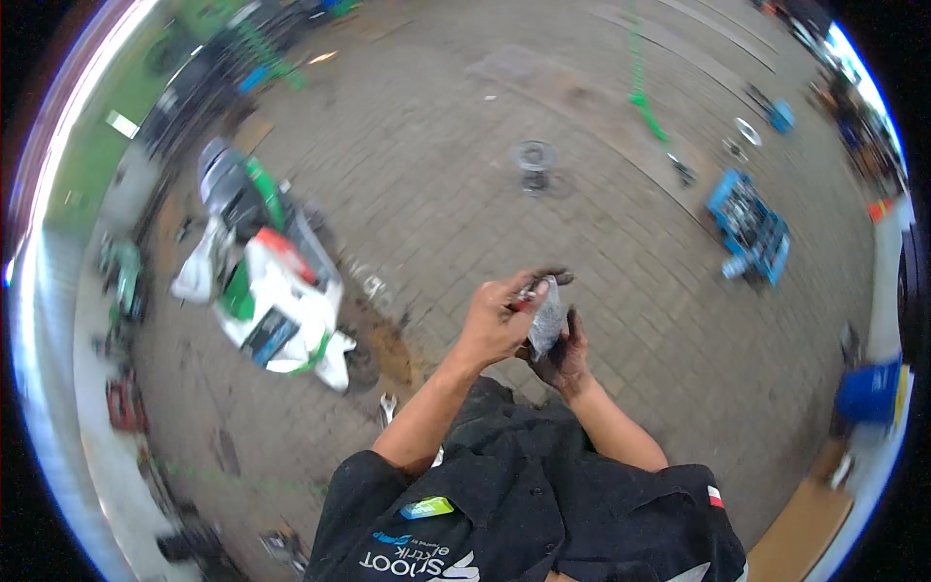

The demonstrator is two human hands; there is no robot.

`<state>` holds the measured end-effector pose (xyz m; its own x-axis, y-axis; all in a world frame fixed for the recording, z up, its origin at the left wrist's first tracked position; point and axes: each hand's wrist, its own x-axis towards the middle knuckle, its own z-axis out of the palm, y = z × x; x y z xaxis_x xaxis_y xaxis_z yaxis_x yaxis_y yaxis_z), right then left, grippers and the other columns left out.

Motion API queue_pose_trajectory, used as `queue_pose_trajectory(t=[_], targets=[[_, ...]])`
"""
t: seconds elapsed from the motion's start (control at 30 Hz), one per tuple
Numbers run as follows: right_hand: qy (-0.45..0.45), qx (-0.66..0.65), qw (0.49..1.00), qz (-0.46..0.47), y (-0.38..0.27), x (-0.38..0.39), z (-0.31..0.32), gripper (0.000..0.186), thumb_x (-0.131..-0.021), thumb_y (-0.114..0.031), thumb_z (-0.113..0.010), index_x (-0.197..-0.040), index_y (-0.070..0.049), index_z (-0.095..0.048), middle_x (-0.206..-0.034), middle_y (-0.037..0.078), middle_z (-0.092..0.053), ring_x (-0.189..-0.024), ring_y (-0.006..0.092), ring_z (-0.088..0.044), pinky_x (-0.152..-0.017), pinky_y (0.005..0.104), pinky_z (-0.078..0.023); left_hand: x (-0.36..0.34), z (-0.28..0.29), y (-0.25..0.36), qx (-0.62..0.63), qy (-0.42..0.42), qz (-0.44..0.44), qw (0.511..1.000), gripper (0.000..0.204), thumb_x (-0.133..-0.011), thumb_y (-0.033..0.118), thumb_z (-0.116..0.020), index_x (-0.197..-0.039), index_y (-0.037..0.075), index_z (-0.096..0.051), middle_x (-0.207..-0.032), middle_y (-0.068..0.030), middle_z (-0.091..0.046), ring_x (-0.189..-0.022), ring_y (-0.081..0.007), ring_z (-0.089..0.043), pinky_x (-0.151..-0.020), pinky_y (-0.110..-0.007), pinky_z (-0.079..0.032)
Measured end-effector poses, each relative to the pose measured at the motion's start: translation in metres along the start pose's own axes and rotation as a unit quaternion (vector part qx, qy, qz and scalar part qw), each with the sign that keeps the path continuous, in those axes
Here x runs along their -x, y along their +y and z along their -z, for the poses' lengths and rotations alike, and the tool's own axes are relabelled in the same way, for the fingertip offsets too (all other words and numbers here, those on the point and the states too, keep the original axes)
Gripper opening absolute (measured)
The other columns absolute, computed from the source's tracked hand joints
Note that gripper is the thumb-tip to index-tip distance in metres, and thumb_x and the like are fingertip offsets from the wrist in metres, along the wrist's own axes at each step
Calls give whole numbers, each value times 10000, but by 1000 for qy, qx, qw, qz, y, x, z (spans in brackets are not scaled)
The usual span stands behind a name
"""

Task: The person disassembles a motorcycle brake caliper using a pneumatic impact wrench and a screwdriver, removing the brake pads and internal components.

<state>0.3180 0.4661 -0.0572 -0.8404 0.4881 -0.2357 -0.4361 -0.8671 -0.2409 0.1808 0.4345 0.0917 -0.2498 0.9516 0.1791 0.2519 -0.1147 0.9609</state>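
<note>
In front of my body I hold a grey, silvery piece [547, 320] with a speckled surface; its kind cannot be made out. My right hand [570, 357], its fingers blackened with grime, grips the piece from below and from the right. My left hand [495, 318] is closed at the upper left side of the piece, its dark fingertips reaching over the top. A small red thing [525, 299] shows between the left fingers, too small and blurred to name.
White, green and red scooter body panels [291, 301] lie on the paved floor at left, near a wrench [388, 408]. A blue toolbox [747, 223] full of tools stands open at right. Ahead is a metal wheel hub-like part [534, 167]. A green coiled hose [640, 102] trails beyond.
</note>
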Motion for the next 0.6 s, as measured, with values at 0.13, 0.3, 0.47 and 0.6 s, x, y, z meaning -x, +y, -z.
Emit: queue_pose_trajectory(t=[0.13, 0.3, 0.47, 0.6], targets=[[-19, 93, 982, -162, 50, -52, 16, 635, -879, -593, -546, -1264, -88, -526, -1035, 78, -638, -825, 231, -643, -660, 371, -530, 55, 77, 23, 23, 109, 33, 993, 271, -966, 165, -552, -1165, -5, -622, -984, -91, -719, -777, -88, -615, -693, -243, -492], [-40, 268, 924, -272, 108, -93, -4, 411, -897, -300, -659, -1192, -36, -550, -970, 85, -640, -655, 169, -567, -582, 299, -489, 165, 188, 63, 131, 489, -107, 856, 264, -960, 203, -571, -1145, 15, -596, -785, -49, -651, -692, -120, -620, -590, -252, -478], [-50, 596, 720, -352, 137, -122, 37, 581, -886, -248, -688, -1338, 35, -458, -1124, 116, -626, -935, 195, -606, -792, 315, -499, 328, 216, -17, -126, 567, 214, 785, 318, -887, 339, -677, -1058, 71, -665, -602, 45, -492, -531, -65, -410, -480, -248, -330], [-198, 744, 565, -297, 136, -124, 48, 520, -916, -272, -645, -1335, -19, -468, -1166, 147, -614, -1040, 250, -592, -861, 359, -480, 399, 144, -86, -113, 333, 548, 759, 584, -801, 591, -656, -1103, 91, -662, -841, -143, -679, -798, -301, -668, -711, -409, -517]])
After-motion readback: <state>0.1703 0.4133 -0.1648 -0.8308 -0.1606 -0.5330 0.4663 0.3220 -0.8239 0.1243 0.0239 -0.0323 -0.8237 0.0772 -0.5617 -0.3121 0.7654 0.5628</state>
